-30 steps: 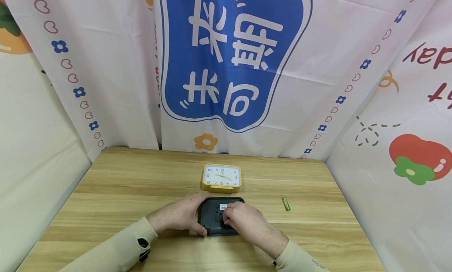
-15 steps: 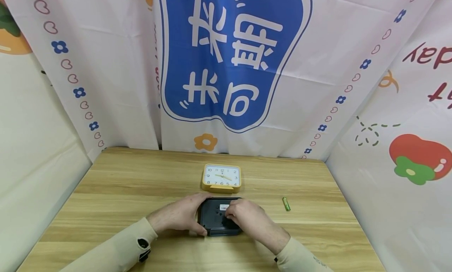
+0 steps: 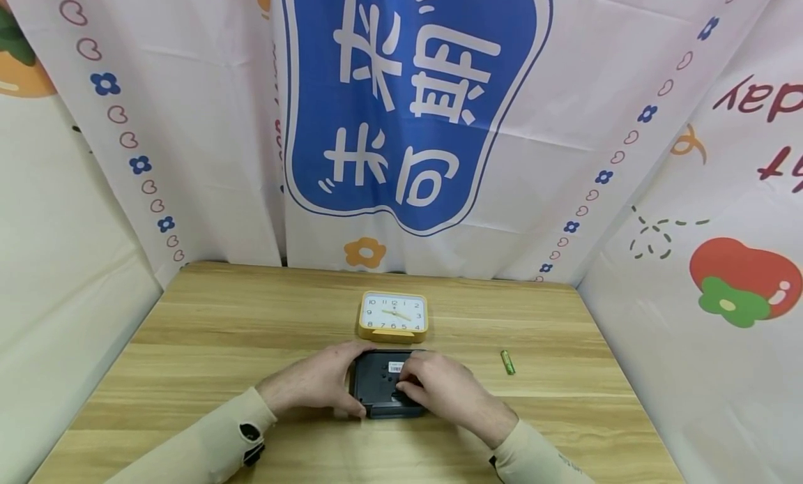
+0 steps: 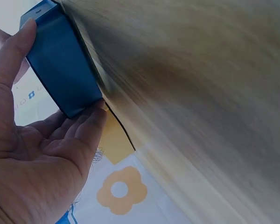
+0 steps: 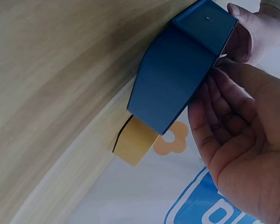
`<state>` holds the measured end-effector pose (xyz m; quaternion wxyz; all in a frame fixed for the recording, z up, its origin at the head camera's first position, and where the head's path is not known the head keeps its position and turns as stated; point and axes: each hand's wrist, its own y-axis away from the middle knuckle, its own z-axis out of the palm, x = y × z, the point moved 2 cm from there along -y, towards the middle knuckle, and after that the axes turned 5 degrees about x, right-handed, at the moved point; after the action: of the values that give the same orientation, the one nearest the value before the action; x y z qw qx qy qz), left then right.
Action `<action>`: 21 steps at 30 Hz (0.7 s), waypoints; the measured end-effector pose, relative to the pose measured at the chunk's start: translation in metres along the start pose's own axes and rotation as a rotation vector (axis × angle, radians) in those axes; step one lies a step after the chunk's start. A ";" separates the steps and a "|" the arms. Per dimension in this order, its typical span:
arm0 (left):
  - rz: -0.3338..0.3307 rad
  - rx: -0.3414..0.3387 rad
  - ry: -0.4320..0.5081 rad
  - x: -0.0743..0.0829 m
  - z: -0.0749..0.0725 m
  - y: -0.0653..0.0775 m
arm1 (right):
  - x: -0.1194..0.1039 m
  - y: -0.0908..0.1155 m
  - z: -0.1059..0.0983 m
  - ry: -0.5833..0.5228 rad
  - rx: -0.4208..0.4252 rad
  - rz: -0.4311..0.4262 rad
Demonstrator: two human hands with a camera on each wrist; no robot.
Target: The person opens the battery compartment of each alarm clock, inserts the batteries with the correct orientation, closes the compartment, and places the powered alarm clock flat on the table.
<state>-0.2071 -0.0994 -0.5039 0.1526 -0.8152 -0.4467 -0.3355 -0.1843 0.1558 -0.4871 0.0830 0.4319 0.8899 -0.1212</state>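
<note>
A dark blue desk clock [image 3: 375, 381] lies face down, its black back with small knobs and a white label [image 3: 395, 367] turned up. My left hand [image 3: 323, 378] grips its left side, thumb at the near corner and fingers at the far one. In the left wrist view the thumb and fingers span the blue casing [image 4: 63, 60]. My right hand [image 3: 442, 386] is over the right half of the back, thumb and bent fingertips together at the lower middle. In the right wrist view these fingertips are at the back's edge; I cannot tell what they pinch.
Just behind stands a yellow desk clock [image 3: 394, 312], its white dial facing me. A green battery [image 3: 507, 363] lies to the right on the wooden table [image 3: 251, 316]. Printed cloth [image 3: 514, 191] hangs behind the table and at both sides.
My right hand has shifted slightly right, and its thumb now stands out more from the fingers over the clock's back. My left hand keeps its grip.
</note>
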 end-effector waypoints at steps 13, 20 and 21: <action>0.113 0.093 -0.079 0.001 -0.005 0.008 | 0.027 -0.001 -0.015 -0.122 0.135 0.125; 0.172 0.139 -0.160 0.008 -0.006 0.014 | 0.039 -0.002 -0.019 -0.196 0.117 0.189; 0.179 0.147 -0.176 0.009 -0.006 0.015 | 0.041 -0.002 -0.019 -0.218 0.111 0.200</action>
<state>-0.1941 -0.1052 -0.4921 0.2014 -0.8648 -0.4071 -0.2142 -0.2116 0.1909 -0.4788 0.1669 0.5065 0.8201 -0.2075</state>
